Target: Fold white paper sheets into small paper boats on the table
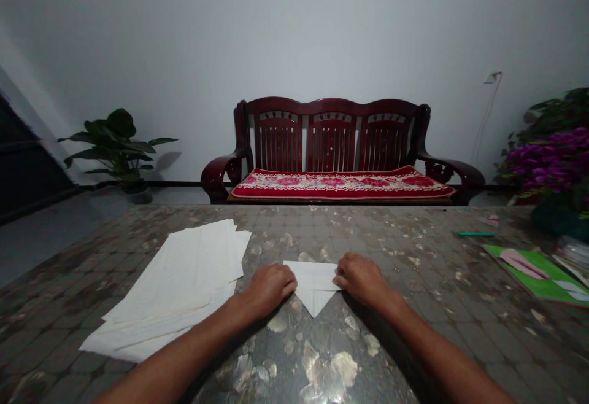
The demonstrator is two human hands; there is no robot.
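White folded paper (316, 276) on the counter (391, 244), tip toward the near side, long axis left-right, sits between left hand (270, 286) and right hand (362, 279), neither clearly nearer, fingers (289, 282) of both pinched on its ends; sofa (331, 109) well beyond.

In front of you, a plain pale blue-grey wall (294, 35) rises behind a glossy dark-red wooden bench (331, 108) with slatted back panels and curved arms, its seat covered by a red-and-white floral cloth (343, 184). To your left, a broad-leaved green plant (117, 140) in a pot (139, 196) stands on the grey floor (41, 238); to your right, a white wall socket (492, 77) trails a thin pale cord (490, 103). Your grey, flower-patterned tabletop (396, 232) gleams under dim, cool light.
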